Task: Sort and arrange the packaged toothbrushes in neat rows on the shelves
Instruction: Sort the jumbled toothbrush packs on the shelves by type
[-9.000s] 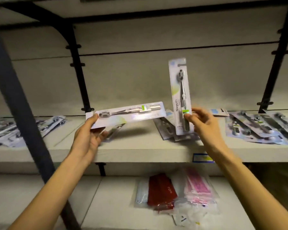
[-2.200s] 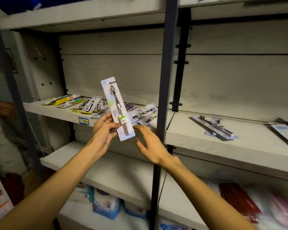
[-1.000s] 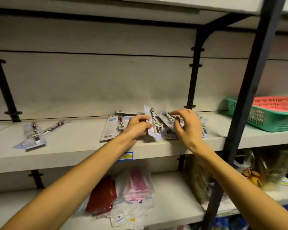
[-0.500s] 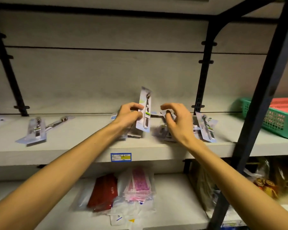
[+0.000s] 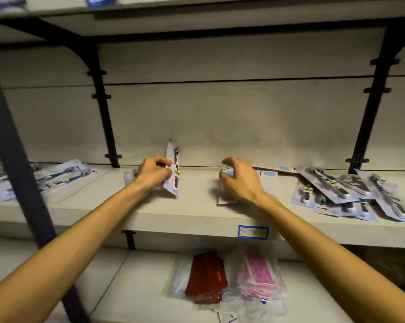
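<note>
Red packet (image 5: 207,276), pink packet (image 5: 259,276), white shelf (image 5: 197,217)

Two hands (image 5: 153,173), one upright toothbrush pack (image 5: 173,169).

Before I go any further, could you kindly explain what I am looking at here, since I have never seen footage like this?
There is no machine: a person wears a camera on the head, looking forward and down at their own two bare arms. The left hand grips a packaged toothbrush, stood upright on the middle shelf. The right hand reaches with curled fingers over a clear package lying flat; whether it grips it is unclear. A loose pile of toothbrush packs lies to the right. On the shelf below lie bagged red and pink items.
</note>
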{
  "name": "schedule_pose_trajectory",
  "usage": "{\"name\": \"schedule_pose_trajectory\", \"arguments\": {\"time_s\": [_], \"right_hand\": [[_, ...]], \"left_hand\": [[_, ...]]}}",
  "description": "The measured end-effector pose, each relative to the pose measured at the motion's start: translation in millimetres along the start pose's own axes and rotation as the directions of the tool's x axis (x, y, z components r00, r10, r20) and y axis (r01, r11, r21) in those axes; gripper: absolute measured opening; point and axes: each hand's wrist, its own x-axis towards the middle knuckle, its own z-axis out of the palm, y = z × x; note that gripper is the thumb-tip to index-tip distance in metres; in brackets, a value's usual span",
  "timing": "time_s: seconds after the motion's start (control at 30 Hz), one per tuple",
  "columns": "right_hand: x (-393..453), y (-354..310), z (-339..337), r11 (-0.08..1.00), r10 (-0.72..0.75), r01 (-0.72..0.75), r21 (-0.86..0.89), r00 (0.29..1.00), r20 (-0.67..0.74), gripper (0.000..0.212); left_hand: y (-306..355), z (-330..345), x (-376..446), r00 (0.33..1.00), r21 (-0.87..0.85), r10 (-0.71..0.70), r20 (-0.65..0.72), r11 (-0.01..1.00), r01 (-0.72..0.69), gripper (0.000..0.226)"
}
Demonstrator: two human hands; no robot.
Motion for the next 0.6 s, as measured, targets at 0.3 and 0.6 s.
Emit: {"name": "schedule_pose_trajectory", "arguments": {"time_s": [0.3, 0.6], "right_hand": [[16.7, -25.6, 38.4, 0.895, 0.172, -0.129, -0.428, 0.983, 0.063, 0.064], [21.4, -21.8, 34.0, 0.871, 0.26, -0.227, -0.436, 0.965, 0.018, 0.037]], "left_hand": [[-50.4, -35.5, 18.0, 0.956, 0.561, 0.2, 0.214, 0.776, -0.288, 0.027], [-37.4, -20.5, 19.4, 0.912, 0.389, 0.371, 0.173, 0.825, -0.41, 0.026]]}}
